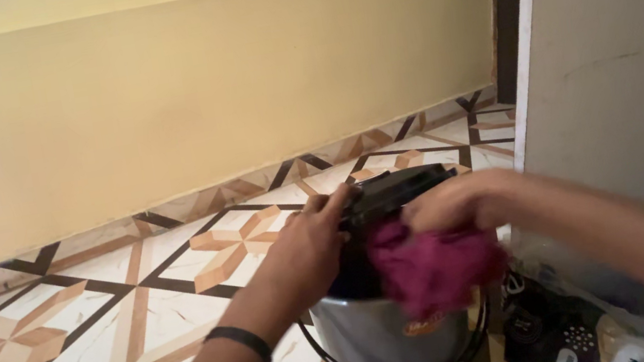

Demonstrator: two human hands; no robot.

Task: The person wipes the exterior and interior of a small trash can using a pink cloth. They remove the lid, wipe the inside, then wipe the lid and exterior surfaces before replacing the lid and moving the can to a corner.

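Observation:
A steel flask (382, 344) with a black pump lid (405, 187) and a black carry handle stands low in the middle of the view. My left hand (311, 247) rests against the left side of the lid, fingers on its top edge. My right hand (450, 204) is blurred and clutches a magenta cloth (435, 271) pressed against the lid's front and the flask's upper body. A dark band circles my left wrist, and a gold bangle is on my right wrist.
Patterned floor tiles (100, 302) spread to the left, ending at a yellow wall (197, 97). A grey panel (621, 56) rises at right. Dark items and clear plastic wrapping (568, 323) sit at the flask's lower right.

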